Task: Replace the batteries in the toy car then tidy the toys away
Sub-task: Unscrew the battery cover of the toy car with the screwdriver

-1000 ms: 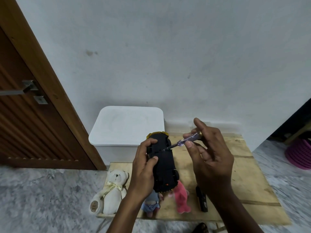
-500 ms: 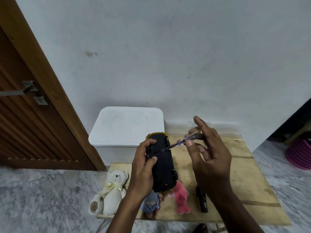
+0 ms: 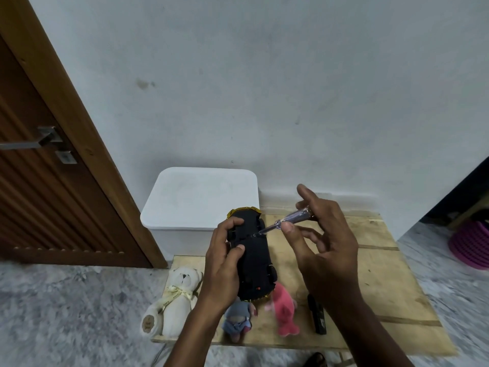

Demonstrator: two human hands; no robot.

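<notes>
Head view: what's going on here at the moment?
A person holds the black toy car upside down in the left hand, above the low wooden table. The right hand pinches a clear purple-handled screwdriver, its tip on the car's underside, apparently at a battery-cover screw. A white teddy bear, a blue-grey plush, a pink plush and a slim black object lie on the table; a white lidded box stands behind.

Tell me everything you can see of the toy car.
The toy car is held belly-up above the wooden table, black plastic underside toward the camera, gold bodywork peeking at its far end. The left hand grips its left side; the screwdriver pinched by the right hand touches its underside.
</notes>
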